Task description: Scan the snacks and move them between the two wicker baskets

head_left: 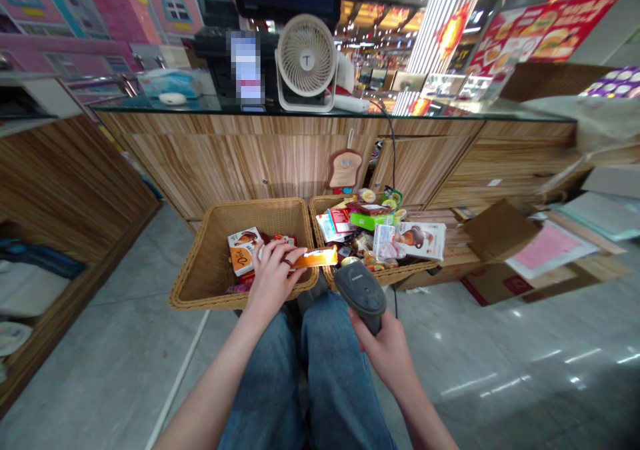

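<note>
My left hand (273, 273) grips a thin orange package (316, 257) above the right rim of the left wicker basket (193, 263). The package is lit brightly and its far end points toward a dark grey barcode scanner (361, 290). Wrapped round the scanner's handle is my right hand (383, 343); the scanner's head is near the package, apart from it. Inside the left basket lie a white and orange box (244, 250) and some red packs, partly hidden by my left hand. The right wicker basket (400, 275) is heaped with several snack packs, among them a green box (371, 221).
A wooden counter (225, 150) stands behind the baskets, with a white fan (307, 60) and a dark monitor on its glass top. A black cable (394, 163) hangs down its front. Opened cardboard boxes (503, 237) lie at the right.
</note>
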`<state>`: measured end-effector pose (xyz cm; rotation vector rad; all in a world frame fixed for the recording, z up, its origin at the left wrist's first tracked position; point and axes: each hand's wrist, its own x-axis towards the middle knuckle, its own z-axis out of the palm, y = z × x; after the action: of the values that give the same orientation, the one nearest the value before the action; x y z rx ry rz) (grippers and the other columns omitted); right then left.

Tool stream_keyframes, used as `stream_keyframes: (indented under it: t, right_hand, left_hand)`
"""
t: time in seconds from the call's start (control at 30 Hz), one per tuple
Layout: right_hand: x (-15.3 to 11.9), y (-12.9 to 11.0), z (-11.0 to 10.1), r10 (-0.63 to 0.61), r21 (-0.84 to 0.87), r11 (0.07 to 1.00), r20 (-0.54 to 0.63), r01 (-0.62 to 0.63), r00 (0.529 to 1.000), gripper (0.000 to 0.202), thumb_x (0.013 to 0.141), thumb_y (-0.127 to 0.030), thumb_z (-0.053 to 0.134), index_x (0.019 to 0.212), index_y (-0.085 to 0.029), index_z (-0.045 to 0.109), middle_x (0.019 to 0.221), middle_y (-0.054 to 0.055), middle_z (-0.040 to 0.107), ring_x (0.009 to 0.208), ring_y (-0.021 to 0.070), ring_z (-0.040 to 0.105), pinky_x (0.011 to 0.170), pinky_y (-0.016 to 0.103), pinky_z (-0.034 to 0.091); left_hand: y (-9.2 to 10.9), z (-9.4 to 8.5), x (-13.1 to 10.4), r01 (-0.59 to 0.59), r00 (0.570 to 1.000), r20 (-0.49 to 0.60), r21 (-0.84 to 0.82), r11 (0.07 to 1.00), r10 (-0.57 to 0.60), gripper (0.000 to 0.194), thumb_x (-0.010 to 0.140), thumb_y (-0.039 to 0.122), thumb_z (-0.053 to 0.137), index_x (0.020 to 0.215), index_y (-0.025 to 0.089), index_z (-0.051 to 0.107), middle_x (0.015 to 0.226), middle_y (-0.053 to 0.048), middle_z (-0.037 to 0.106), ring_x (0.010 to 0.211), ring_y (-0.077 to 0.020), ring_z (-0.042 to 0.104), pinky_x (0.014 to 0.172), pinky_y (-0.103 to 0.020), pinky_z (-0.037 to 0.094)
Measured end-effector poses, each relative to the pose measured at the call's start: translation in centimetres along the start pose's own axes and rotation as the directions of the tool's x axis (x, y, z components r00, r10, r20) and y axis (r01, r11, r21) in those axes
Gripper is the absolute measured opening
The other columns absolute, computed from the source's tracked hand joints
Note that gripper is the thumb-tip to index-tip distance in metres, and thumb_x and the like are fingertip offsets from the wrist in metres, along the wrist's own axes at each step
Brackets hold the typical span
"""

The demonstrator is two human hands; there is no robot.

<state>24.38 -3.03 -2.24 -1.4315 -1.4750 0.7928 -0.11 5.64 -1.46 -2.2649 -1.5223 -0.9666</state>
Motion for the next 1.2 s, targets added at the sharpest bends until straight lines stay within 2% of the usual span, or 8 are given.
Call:
stream_keyframes:
  t: [0.4, 0.73, 0.83, 0.93, 1.0, 1.07, 1.2]
  right_hand:
    - [-0.4, 0.1, -0.3, 0.025, -0.019, 1.000, 0.019, -0.025, 1.000, 0.039, 0.094, -0.055, 0.064, 0.083, -0.018, 0.067, 0.045, -0.002, 0.056, 0.039, 0.0188, 0.056, 0.039, 0.024, 0.043]
    - [-0.6, -0.1, -0.5, 0.022, -0.026, 0.999, 0.010, -0.022, 1.000, 0.038, 0.094, -0.055, 0.063, 0.084, -0.018, 0.067, 0.044, -0.002, 0.056, 0.040, 0.0192, 0.054, 0.041, 0.026, 0.045]
    - [-0.7, 0.0, -0.5, 0.021, -0.028, 0.999, 0.004, -0.020, 1.000, 0.039, 0.093, -0.055, 0.063, 0.082, -0.018, 0.068, 0.044, -0.001, 0.056, 0.042, 0.0199, 0.056, 0.042, 0.025, 0.045]
    - [-0.8, 0.0, -0.7, 0.026, -0.028, 0.999, -0.018, -0.026, 1.000, 0.039, 0.092, -0.056, 0.064, 0.079, -0.019, 0.067, 0.044, -0.001, 0.055, 0.044, 0.0204, 0.058, 0.043, 0.025, 0.045]
    - [-1.0, 0.0, -0.9, 0.018, -0.028, 0.999, -0.032, -0.019, 0.999, 0.038, 0.092, -0.054, 0.065, 0.077, -0.020, 0.067, 0.045, -0.001, 0.055, 0.044, 0.0202, 0.057, 0.044, 0.025, 0.045]
    - [-1.2, 0.2, -1.2, 0.001, -0.031, 1.000, -0.039, -0.003, 0.999, 0.036, 0.091, -0.052, 0.065, 0.074, -0.020, 0.065, 0.046, -0.001, 0.056, 0.043, 0.0193, 0.056, 0.044, 0.025, 0.046]
    - [-1.9, 0.7, -1.9, -0.026, -0.043, 0.999, -0.034, 0.024, 0.999, 0.036, 0.092, -0.050, 0.065, 0.071, -0.021, 0.063, 0.047, -0.001, 0.057, 0.043, 0.0180, 0.055, 0.044, 0.025, 0.045]
  left_hand:
    - [0.0, -0.1, -0.1, -0.011, 1.000, -0.017, -0.014, 1.000, 0.010, 0.035, 0.093, 0.026, 0.074, 0.127, 0.027, 0.069, 0.119, -0.009, 0.074, 0.125, -0.0320, 0.059, 0.121, -0.060, 0.029]
    - [0.1, 0.0, -0.1, 0.011, 1.000, -0.007, 0.000, 1.000, -0.011, 0.036, 0.094, 0.029, 0.072, 0.130, 0.031, 0.068, 0.120, -0.008, 0.073, 0.126, -0.0315, 0.059, 0.121, -0.060, 0.027]
    - [0.1, 0.0, -0.1, 0.108, 0.991, -0.085, 0.036, 0.994, -0.104, 0.036, 0.095, 0.031, 0.070, 0.131, 0.032, 0.066, 0.120, -0.009, 0.072, 0.122, -0.0325, 0.060, 0.119, -0.062, 0.027]
    - [0.0, 0.1, 0.0, 0.281, 0.945, -0.195, 0.084, 0.956, -0.261, 0.041, 0.095, 0.034, 0.069, 0.135, 0.028, 0.064, 0.125, -0.014, 0.068, 0.123, -0.0371, 0.057, 0.114, -0.065, 0.032]
    - [0.0, 0.2, 0.1, 0.329, 0.931, -0.199, 0.094, 0.940, -0.306, 0.049, 0.093, 0.034, 0.070, 0.140, 0.025, 0.060, 0.132, -0.017, 0.064, 0.126, -0.0399, 0.053, 0.112, -0.065, 0.034]
    - [-0.1, 0.3, 0.1, 0.306, 0.944, -0.158, 0.094, 0.947, -0.290, 0.052, 0.093, 0.034, 0.071, 0.142, 0.024, 0.058, 0.137, -0.018, 0.061, 0.129, -0.0405, 0.051, 0.112, -0.064, 0.035]
    - [0.0, 0.4, 0.3, 0.224, 0.971, -0.098, 0.073, 0.972, -0.217, 0.045, 0.096, 0.037, 0.067, 0.139, 0.025, 0.060, 0.137, -0.017, 0.062, 0.131, -0.0388, 0.051, 0.114, -0.061, 0.035]
